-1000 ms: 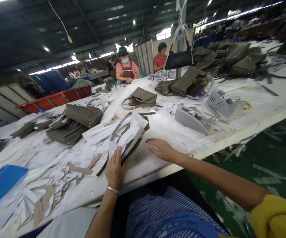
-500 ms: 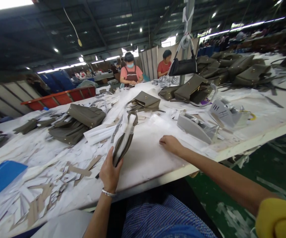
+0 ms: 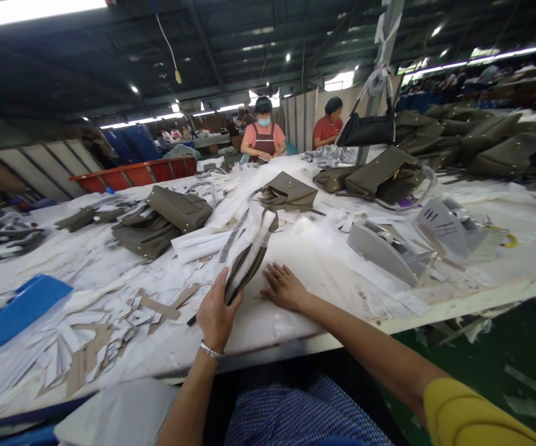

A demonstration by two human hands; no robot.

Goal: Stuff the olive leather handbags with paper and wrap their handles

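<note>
My left hand [image 3: 215, 317] is wrapped round the lower end of a folded olive-green bag strap [image 3: 252, 259]. White wrapping and a clear plastic strip show along it, and it stands tilted above the table, leaning away from me. My right hand [image 3: 285, 287] lies palm down on the white tabletop just right of the strap, fingers spread, holding nothing. Beyond the strap's far end sits an olive handbag [image 3: 287, 191] with a flap.
Two grey tape dispensers [image 3: 383, 251] stand at the right. Olive bags [image 3: 158, 223] are stacked at the left, with more bags [image 3: 463, 133] piled at the back right. Paper and card scraps [image 3: 82, 347] litter the left near side beside a blue plastic object [image 3: 26, 310]. Two people sit across the table.
My right hand has moved left, close to the strap, and its fingers have spread from a loosely closed shape. The left hand keeps its hold. The whole view has shifted slightly.
</note>
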